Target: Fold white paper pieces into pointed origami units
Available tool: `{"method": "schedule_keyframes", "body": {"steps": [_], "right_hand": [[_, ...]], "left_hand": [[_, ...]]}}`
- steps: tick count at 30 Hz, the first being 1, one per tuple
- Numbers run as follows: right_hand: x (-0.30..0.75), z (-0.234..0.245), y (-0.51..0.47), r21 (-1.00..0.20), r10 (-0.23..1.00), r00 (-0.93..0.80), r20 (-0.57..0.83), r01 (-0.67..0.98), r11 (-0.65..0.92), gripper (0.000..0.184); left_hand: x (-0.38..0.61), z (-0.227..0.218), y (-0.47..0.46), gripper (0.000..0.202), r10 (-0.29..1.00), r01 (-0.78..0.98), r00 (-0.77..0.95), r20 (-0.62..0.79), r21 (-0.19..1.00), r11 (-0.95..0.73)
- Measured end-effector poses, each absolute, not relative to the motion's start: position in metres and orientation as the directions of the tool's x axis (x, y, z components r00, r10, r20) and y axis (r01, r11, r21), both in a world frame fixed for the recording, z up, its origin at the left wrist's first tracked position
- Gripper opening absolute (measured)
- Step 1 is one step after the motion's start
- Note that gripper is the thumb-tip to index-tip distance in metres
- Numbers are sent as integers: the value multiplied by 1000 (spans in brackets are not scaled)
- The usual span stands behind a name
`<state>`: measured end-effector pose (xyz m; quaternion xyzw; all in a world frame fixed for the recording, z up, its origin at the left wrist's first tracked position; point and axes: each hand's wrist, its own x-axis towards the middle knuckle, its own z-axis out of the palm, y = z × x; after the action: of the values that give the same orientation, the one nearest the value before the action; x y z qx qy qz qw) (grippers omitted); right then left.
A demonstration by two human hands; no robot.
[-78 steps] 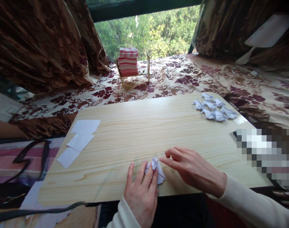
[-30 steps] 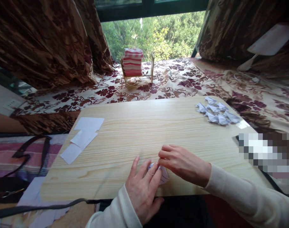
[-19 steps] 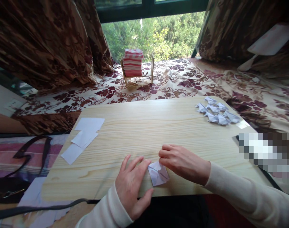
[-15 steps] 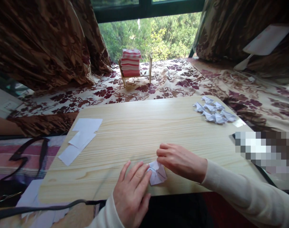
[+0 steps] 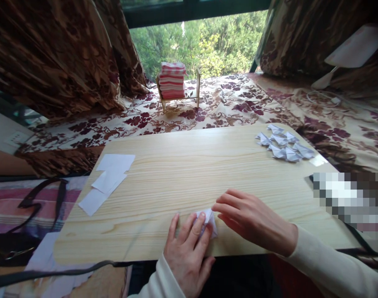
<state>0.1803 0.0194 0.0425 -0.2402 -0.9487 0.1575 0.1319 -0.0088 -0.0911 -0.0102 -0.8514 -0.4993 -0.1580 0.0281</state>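
A small piece of folded white paper point(image 5: 209, 215) lies near the front edge of the table. My left hand point(image 5: 192, 244) rests on it with fingers spread, pressing it flat against the wood and covering much of it. Just to the right, my right hand point(image 5: 251, 217) has its fingers loosely bent and apart. Its fingertips are at the paper's upper right corner, and I cannot tell whether they touch it. At the far right of the table sits a group of several folded paper pieces point(image 5: 285, 145) with pointed tips.
Flat white paper sheets point(image 5: 106, 182) lie on the left of the wooden table point(image 5: 176, 165). A blurred-out flat device point(image 5: 347, 203) is at the right edge. Beyond are a small rack of folded cloths point(image 5: 172, 80) and a lamp point(image 5: 353, 47). A dark strap point(image 5: 68, 269) crosses the front left.
My left hand has slid right and now covers more of the folded paper. My right hand has loosened from the paper's corner and moved right, its fingers opening out.
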Motion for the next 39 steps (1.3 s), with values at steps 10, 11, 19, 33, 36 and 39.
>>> {"method": "schedule_keyframes", "body": {"steps": [10, 11, 19, 33, 36, 39], "right_hand": [[181, 37, 10, -358, 490, -854, 174, 409, 840, 18], [180, 37, 10, -356, 488, -855, 177, 406, 841, 18], [174, 38, 3, -269, 533, -841, 96, 493, 827, 14], [178, 38, -14, -336, 682, -731, -11, 645, 686, 13], [177, 38, -12, -337, 687, -726, -22, 652, 679, 15], [176, 40, -11, -335, 684, -729, -28, 652, 680, 13]], "left_hand": [[-8, -11, -92, 47, 841, 858, 450, 301, 115, -500], [-8, -11, -92, 48, 839, 857, 446, 311, 121, -501], [8, -12, -91, 36, 831, 873, 363, 422, 157, -461], [21, -16, -91, 32, 796, 874, 338, 501, 147, -464], [20, -20, -90, 30, 774, 871, 344, 531, 126, -474], [19, -22, -89, 30, 751, 869, 346, 563, 110, -483]]}}
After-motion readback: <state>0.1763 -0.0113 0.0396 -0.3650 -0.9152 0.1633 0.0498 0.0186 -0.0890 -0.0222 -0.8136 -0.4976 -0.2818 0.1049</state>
